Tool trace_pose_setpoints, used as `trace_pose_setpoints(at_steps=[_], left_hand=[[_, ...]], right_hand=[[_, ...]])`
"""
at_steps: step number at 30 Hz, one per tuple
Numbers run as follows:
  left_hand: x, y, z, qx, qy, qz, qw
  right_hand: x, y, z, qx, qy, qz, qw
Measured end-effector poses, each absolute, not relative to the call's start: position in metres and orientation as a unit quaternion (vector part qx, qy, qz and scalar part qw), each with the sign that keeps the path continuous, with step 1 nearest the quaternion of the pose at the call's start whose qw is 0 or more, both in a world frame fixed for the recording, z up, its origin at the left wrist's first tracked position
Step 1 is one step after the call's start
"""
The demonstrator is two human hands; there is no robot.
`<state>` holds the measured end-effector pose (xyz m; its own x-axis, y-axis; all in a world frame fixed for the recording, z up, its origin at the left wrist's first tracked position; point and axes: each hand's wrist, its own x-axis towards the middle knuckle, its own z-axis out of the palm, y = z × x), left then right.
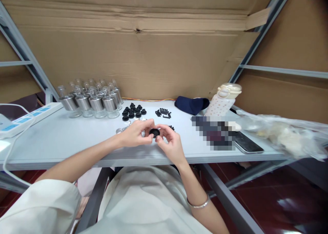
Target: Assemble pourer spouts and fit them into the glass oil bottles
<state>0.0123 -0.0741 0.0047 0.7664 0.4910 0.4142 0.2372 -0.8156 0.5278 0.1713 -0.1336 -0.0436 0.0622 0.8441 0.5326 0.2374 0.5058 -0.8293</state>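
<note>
Between my two hands, above the front of the table [77, 138], is a round black plastic cap [154, 132] with its hollow side facing me. My left hand [138, 133] grips its left edge with thumb and fingers. On the other side my right hand [170, 143] pinches the right edge. Just beyond my hands stands a group of black stopper-like caps [132, 111]. To their right lie several small black plastic pieces [163, 112], and more of them show partly behind my right hand. Small clear or silvery parts [120, 130] lie partly hidden behind my left hand.
Several glass bottles with metal bands [96, 103] stand at the back left. A power strip [33, 119] and white cable lie far left. Rightward are a navy cap [191, 105], a dotted flask [222, 100], a phone [248, 143] and plastic bags [284, 133]. Cardboard [128, 59] walls the back.
</note>
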Motion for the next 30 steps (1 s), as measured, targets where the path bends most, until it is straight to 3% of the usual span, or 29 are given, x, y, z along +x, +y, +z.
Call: trace_pose_setpoints(at_steps=[8,17,20,24,27,30], left_hand=[[0.013,-0.074,0.005,0.912,0.207,0.286,0.210],[0.006,-0.064,0.002,0.878,0.193,0.341,0.275],[-0.005,-0.052,0.010,0.872,0.193,0.401,0.204],[-0.034,-0.022,0.033,0.783,0.327,0.529,0.003],[-0.062,0.001,0.047,0.708,0.467,0.522,-0.090],[-0.081,0.017,0.050,0.688,0.561,0.449,-0.099]], right_hand=[[0.172,-0.132,-0.045,-0.418,-0.632,0.269,0.594],[0.168,-0.129,-0.046,-0.346,-0.558,0.379,0.653],[0.167,-0.129,-0.047,-0.355,-0.529,0.389,0.665],[0.168,-0.130,-0.047,-0.339,-0.527,0.373,0.684],[0.168,-0.130,-0.047,-0.331,-0.524,0.360,0.698],[0.169,-0.130,-0.046,-0.318,-0.508,0.341,0.724]])
